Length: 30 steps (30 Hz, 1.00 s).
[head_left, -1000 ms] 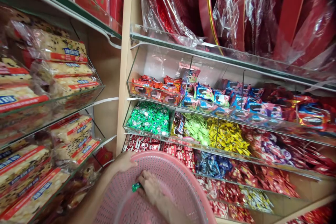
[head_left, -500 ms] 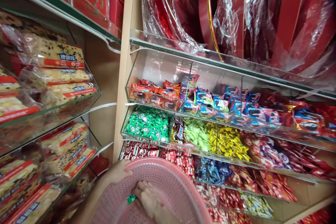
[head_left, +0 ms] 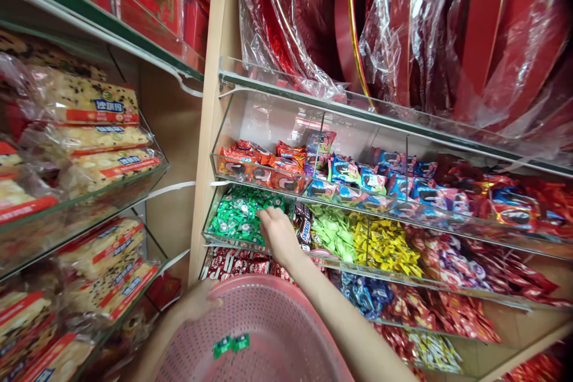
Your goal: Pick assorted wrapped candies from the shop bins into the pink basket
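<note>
My left hand (head_left: pixel 199 303) grips the rim of a pink perforated plastic basket (head_left: pixel 286 316), its thumb over the inner edge. Two green-wrapped candies (head_left: pixel 231 344) lie side by side on the basket's inner wall. Beyond the rim, my right hand (head_left: pixel 276 231) reaches over the front of a clear bin full of green-wrapped candies (head_left: pixel 233 215). Its fingers are curled together, with the tips down at the bin's right part. Whether a candy is between them is hidden. The right forearm passes above the basket's right rim.
Right of the green candies are Snickers (head_left: pixel 305 230), light green candies (head_left: pixel 335 228) and yellow candies (head_left: pixel 387 245). A clear shelf (head_left: pixel 385 113) runs above, holding red plastic-wrapped items. A wooden upright (head_left: pixel 206 131) separates these bins from packaged pastries (head_left: pixel 107 104) at left.
My right hand has left the basket and moved up and forward to the green candy bin. Two green candies now show in the basket. The left hand still grips the rim.
</note>
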### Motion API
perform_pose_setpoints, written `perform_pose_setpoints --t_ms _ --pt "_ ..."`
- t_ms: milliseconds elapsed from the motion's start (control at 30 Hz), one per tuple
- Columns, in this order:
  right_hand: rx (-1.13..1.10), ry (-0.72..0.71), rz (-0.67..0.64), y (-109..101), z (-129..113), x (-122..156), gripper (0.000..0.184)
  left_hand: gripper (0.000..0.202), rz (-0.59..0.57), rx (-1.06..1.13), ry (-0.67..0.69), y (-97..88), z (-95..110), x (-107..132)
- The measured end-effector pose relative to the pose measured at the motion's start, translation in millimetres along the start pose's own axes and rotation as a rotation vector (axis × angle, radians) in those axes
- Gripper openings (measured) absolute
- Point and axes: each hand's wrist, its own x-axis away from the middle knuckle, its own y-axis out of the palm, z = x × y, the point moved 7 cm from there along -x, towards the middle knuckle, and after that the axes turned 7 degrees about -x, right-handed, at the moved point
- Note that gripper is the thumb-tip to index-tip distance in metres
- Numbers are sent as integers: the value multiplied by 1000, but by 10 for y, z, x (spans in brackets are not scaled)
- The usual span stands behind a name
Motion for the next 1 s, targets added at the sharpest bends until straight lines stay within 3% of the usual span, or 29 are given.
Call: perform_pose_setpoints --t_ms 133,367,533,733,867,1000 --pt "172 102 -86 50 207 -219 27 21 28 -21 13 -38 28 14" --pt "167 151 -134 142 325 -272 27 21 21 -19 25 -39 37 21" --pt "125 149 -106 68 341 -265 22 21 34 -19 30 -32 12 15" --pt "-36 49 -2 -48 303 -246 29 28 15 25 33 -35 86 45" --pt "-142 7 78 -185 165 -138 30 30 12 31 30 -58 141 76" --pt "-476 -102 143 -173 -253 351 29 28 15 21 52 -96 192 107"
